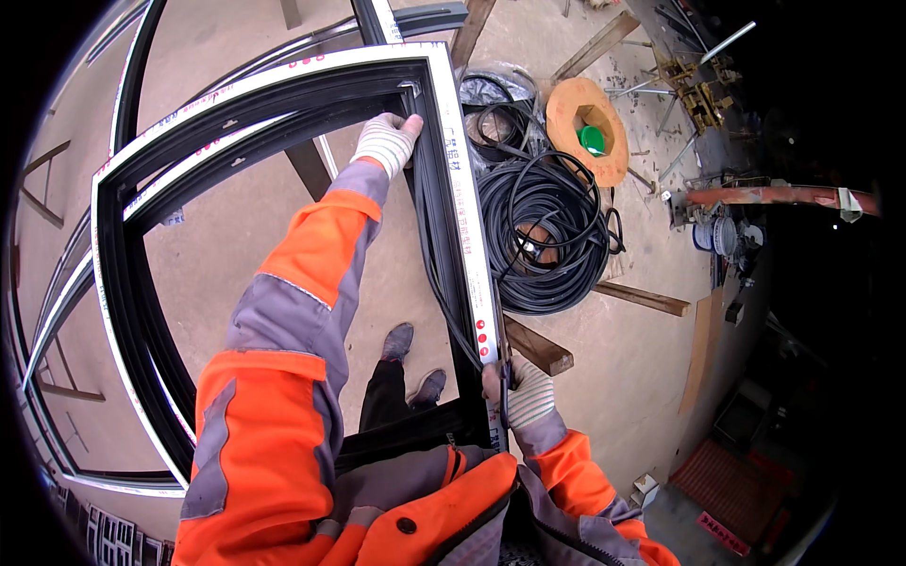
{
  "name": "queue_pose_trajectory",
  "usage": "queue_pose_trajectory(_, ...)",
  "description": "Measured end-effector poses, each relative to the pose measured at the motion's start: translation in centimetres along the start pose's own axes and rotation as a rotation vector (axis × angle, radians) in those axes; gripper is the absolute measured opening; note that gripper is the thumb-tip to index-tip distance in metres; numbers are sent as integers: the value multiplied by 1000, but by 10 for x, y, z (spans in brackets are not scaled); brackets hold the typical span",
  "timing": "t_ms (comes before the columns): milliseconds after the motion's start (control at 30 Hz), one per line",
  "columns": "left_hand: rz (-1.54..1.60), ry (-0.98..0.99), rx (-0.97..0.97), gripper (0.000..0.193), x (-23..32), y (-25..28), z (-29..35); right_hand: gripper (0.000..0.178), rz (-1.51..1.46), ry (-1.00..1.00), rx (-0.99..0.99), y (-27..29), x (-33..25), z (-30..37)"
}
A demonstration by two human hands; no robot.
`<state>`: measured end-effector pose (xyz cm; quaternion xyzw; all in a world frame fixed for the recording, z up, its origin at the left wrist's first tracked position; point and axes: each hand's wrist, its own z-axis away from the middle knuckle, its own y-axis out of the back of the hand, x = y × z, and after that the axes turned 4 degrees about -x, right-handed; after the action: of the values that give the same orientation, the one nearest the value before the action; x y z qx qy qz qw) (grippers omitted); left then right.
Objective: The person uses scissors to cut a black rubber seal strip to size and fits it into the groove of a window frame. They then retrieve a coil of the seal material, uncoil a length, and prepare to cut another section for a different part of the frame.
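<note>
A window frame [456,226] with black inner channels and white, printed film on its faces lies in front of me. My left hand [385,143], in a white striped glove, is closed at its far right inner corner; the fingertips are partly hidden. Black rubber strips [427,231] run from beside this hand down the frame's right inner side. At the near right side, my right hand [528,394], also gloved, is closed around a dark, slim tool [506,389] against the frame's outer edge. The tool's exact kind is unclear.
Right of the frame lies a large coil of black rubber strip [566,278], with an orange-tan ring [563,113] holding a green round object [592,141] beyond it. Wooden beams [538,346] stick out beneath the frame. More white-filmed frames [80,274] stand at the left.
</note>
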<state>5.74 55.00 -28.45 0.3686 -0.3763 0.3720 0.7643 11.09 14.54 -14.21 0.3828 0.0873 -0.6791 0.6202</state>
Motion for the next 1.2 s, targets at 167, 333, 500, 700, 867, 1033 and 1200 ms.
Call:
queue_pose_trajectory(167,-293,-91,221,47,4,-14,11,29,17,-19,23,-1,4,1)
queue_pose_trajectory(333,110,61,-57,47,12,-2,16,29,-15,31,49,-1,11,2)
queue_pose_trajectory(500,128,50,-93,45,10,1,35,27,-13,49,72,-2,5,7)
queue_pose_trajectory(700,-240,-63,73,45,-6,-11,18,24,-87,25,-2,1,4,24)
queue_pose_trajectory(867,-257,-52,71,45,-6,-11,16,28,0,-26,-19,9,8,51)
queue_pose_trajectory(1033,-247,-38,74,45,-11,-8,11,24,-94,-126,21,17,36,93)
queue_pose_trajectory(1200,-22,-4,-4,47,-1,-10,14,23,-185,-115,11,21,85,135)
